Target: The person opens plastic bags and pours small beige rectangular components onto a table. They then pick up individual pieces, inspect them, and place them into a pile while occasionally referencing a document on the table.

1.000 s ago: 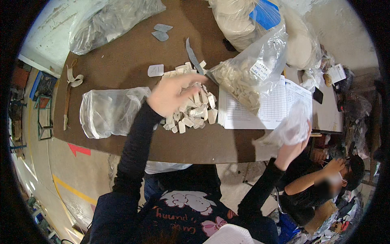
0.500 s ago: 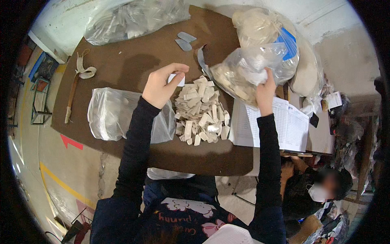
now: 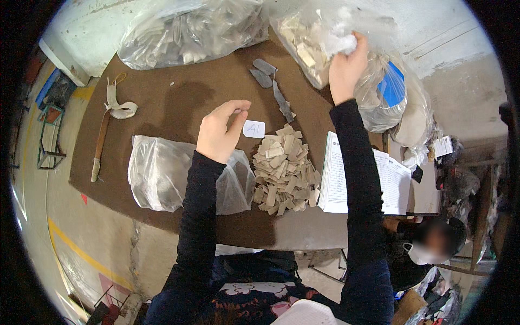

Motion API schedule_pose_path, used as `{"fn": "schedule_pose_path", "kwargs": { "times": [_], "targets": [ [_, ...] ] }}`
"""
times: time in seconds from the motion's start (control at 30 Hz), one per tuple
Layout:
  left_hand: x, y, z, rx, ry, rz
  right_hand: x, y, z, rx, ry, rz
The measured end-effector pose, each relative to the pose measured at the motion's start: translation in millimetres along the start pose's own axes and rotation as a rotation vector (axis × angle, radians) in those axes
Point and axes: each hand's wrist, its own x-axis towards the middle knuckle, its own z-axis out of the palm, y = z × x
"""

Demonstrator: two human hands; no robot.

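Observation:
My right hand [image 3: 348, 67] is closed round the gathered neck of a clear plastic bag [image 3: 304, 40] holding pale flat pieces, at the back of the brown table. My left hand [image 3: 221, 130] hovers over the middle of the table, fingers curved and thumb apart, with nothing visible between them. Just right of it lies a small white tag [image 3: 253, 129] with handwriting. Below the tag is a loose pile of beige-grey flat pieces [image 3: 286, 170]. An empty-looking clear plastic bag [image 3: 160, 173] lies under and beside my left forearm.
A large bag of pieces [image 3: 189, 40] stands at the back left. Grey strips [image 3: 280, 100] lie behind the pile, and printed sheets [image 3: 392, 181] to its right. A stick with a pale strap [image 3: 100, 141] rests at left. Full bags [image 3: 382, 103] crowd the right; a masked person sits beyond.
My right hand has carried the bag of pieces away from me, to the back of the table. The white tag, formerly partly behind my left hand, now lies uncovered beside it.

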Motion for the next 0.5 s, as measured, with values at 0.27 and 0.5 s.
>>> {"fn": "schedule_pose_path", "kwargs": {
  "times": [0.27,0.5],
  "targets": [
    [0,-5,14,0.021,-0.093,-0.048,-39,86,16,-0.323,-0.561,0.07],
    [-2,-9,10,0.094,-0.07,-0.006,-98,-11,-25,-0.156,-0.746,-0.099]
  ]
}}
